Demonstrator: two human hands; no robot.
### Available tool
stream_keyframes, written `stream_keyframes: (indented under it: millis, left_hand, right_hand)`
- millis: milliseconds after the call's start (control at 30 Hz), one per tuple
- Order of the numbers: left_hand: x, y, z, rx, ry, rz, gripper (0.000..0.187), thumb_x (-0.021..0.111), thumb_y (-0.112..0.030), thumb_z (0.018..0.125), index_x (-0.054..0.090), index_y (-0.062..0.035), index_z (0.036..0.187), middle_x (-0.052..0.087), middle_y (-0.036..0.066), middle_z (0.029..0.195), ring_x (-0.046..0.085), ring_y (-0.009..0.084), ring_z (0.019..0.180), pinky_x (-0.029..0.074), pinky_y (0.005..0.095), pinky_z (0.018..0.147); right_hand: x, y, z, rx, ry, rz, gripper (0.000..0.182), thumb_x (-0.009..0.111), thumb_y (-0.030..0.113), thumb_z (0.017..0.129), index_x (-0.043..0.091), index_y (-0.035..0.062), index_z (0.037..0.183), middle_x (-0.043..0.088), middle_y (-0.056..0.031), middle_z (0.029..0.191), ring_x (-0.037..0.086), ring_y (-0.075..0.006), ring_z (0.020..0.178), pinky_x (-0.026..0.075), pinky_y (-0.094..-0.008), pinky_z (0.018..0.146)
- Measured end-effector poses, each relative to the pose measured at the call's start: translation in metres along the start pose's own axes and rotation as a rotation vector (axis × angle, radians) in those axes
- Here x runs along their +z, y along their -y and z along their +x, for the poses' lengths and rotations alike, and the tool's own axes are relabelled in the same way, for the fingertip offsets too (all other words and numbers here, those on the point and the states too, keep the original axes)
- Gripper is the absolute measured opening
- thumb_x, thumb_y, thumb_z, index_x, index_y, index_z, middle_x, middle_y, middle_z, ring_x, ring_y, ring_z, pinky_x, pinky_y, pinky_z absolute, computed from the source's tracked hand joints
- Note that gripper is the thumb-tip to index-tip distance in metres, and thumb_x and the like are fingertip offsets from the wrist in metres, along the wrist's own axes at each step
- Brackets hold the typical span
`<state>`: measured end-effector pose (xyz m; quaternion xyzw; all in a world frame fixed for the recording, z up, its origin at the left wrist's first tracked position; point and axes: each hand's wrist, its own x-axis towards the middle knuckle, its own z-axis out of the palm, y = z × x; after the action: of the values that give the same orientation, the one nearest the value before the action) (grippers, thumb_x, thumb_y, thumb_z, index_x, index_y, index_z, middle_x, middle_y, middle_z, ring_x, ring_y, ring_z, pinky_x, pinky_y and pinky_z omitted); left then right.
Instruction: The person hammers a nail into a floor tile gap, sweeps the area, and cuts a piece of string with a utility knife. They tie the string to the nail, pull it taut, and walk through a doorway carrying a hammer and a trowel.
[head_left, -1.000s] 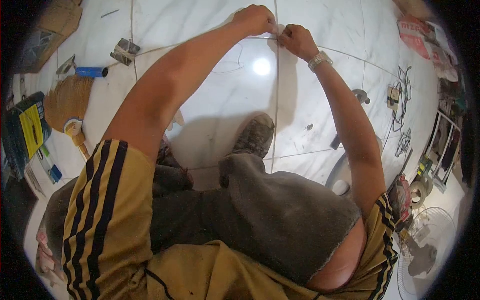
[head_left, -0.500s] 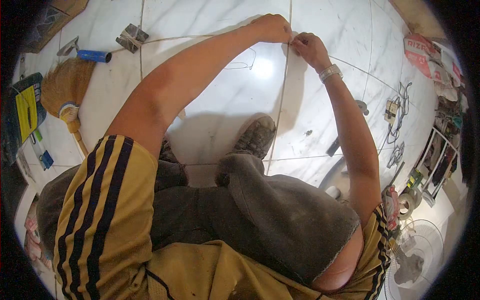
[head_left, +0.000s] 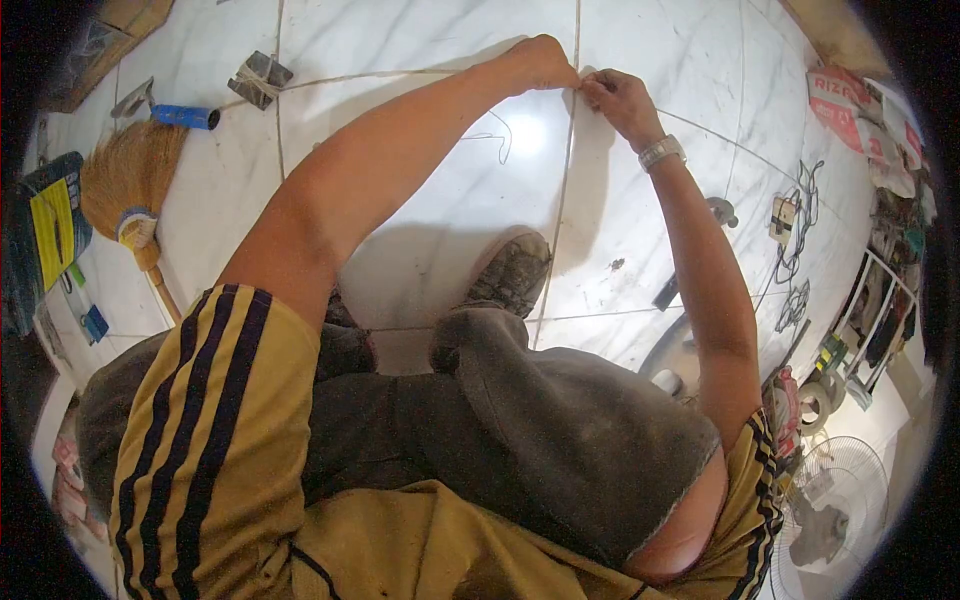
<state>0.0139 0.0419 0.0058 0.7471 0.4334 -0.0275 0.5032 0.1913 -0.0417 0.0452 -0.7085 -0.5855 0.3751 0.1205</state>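
My left hand [head_left: 545,64] and my right hand [head_left: 618,98] meet above the tiled floor, fingertips almost touching. Both are closed in a pinch; whatever lies between the fingertips is too small to make out. A thin dark string or wire [head_left: 507,140] hangs or lies in a loose curve below my left forearm, one end passing out of sight behind it. I cannot see whether it reaches my fingers. A metal-banded watch [head_left: 662,148] is on my right wrist. My shoe [head_left: 512,265] rests on the floor below the hands.
A straw broom [head_left: 135,180], a blue-handled tool [head_left: 187,116] and a string-wrapped block [head_left: 260,80] lie at left. On the right are a tangled cable [head_left: 790,250], a red and white bag [head_left: 840,110], tape rolls [head_left: 815,405] and a fan [head_left: 825,510].
The thin string or wire has shifted and changed its curve, now drooping lower. My left hand has dipped slightly; both hands keep their pinch close together.
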Motion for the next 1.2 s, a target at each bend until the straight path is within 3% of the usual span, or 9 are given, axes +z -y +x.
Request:
stream_keyframes:
  millis: [100, 200, 400, 500, 667, 867, 967, 1200]
  left_hand:
    - [0.005, 0.002, -0.002, -0.042, -0.077, -0.147, 0.041, 0.074, -0.035, 0.074, 0.073, 0.0035, 0.087, 0.071, 0.020, 0.086, 0.068, 0.0290, 0.078, 0.055, 0.0409, 0.070]
    - [0.000, -0.002, -0.002, -0.038, 0.050, -0.084, 0.036, 0.069, -0.032, 0.084, 0.076, -0.0004, 0.100, 0.071, 0.019, 0.100, 0.065, 0.0271, 0.087, 0.052, 0.0405, 0.079]
    - [-0.015, -0.008, -0.022, 0.061, 0.045, -0.041, 0.030, 0.068, -0.027, 0.085, 0.077, -0.0023, 0.101, 0.073, 0.019, 0.101, 0.067, 0.0258, 0.091, 0.053, 0.0390, 0.082]
    - [-0.011, -0.001, -0.025, 0.100, -0.062, -0.246, 0.031, 0.069, -0.028, 0.085, 0.078, -0.0032, 0.101, 0.075, 0.018, 0.100, 0.069, 0.0275, 0.091, 0.054, 0.0390, 0.083]
    - [-0.008, -0.007, -0.031, 0.074, -0.124, -0.138, 0.029, 0.070, -0.031, 0.086, 0.080, -0.0073, 0.100, 0.076, 0.015, 0.098, 0.071, 0.0276, 0.090, 0.055, 0.0397, 0.084]
    - [-0.002, -0.003, -0.026, 0.096, -0.152, -0.042, 0.030, 0.072, -0.034, 0.087, 0.080, -0.0087, 0.100, 0.076, 0.014, 0.098, 0.071, 0.0275, 0.090, 0.055, 0.0405, 0.085]
    - [-0.004, -0.006, -0.027, 0.109, -0.140, 0.035, 0.030, 0.071, -0.033, 0.087, 0.080, -0.0077, 0.100, 0.076, 0.015, 0.098, 0.071, 0.0287, 0.090, 0.056, 0.0408, 0.086]
    - [0.009, 0.004, -0.013, 0.071, -0.172, 0.009, 0.029, 0.069, -0.030, 0.086, 0.079, -0.0048, 0.099, 0.075, 0.018, 0.099, 0.071, 0.0319, 0.091, 0.055, 0.0422, 0.087]
  right_hand:
    - [0.002, 0.006, -0.013, 0.046, -0.016, 0.069, 0.031, 0.066, 0.027, 0.090, 0.075, 0.0005, 0.102, 0.076, -0.0130, 0.089, 0.070, -0.0206, 0.077, 0.055, -0.0344, 0.075]
    - [0.013, 0.000, -0.018, 0.032, -0.046, 0.175, 0.029, 0.068, 0.024, 0.089, 0.075, 0.0004, 0.104, 0.076, -0.0123, 0.090, 0.070, -0.0191, 0.079, 0.056, -0.0335, 0.076]
    - [0.030, -0.008, -0.017, 0.051, -0.148, 0.220, 0.026, 0.071, 0.021, 0.088, 0.075, 0.0004, 0.104, 0.076, -0.0123, 0.092, 0.071, -0.0195, 0.080, 0.056, -0.0323, 0.077]
    - [0.030, -0.002, -0.018, 0.075, -0.144, 0.240, 0.026, 0.071, 0.021, 0.088, 0.074, 0.0003, 0.104, 0.076, -0.0122, 0.092, 0.072, -0.0203, 0.081, 0.056, -0.0325, 0.077]
    - [0.031, -0.008, -0.020, 0.027, -0.158, 0.347, 0.025, 0.071, 0.020, 0.086, 0.075, 0.0009, 0.103, 0.077, -0.0127, 0.090, 0.073, -0.0207, 0.079, 0.057, -0.0334, 0.075]
    - [0.030, 0.003, -0.022, 0.099, -0.177, 0.222, 0.026, 0.073, 0.020, 0.085, 0.075, 0.0019, 0.104, 0.077, -0.0129, 0.092, 0.073, -0.0207, 0.081, 0.058, -0.0336, 0.076]
    - [0.035, -0.005, -0.021, 0.028, -0.180, 0.327, 0.019, 0.070, 0.012, 0.093, 0.070, -0.0033, 0.104, 0.072, -0.0053, 0.086, 0.064, -0.0095, 0.071, 0.053, -0.0243, 0.066]
    - [0.040, 0.002, -0.023, 0.031, -0.268, 0.201, 0.021, 0.070, 0.014, 0.094, 0.071, -0.0012, 0.108, 0.074, -0.0058, 0.088, 0.067, -0.0101, 0.072, 0.054, -0.0254, 0.065]
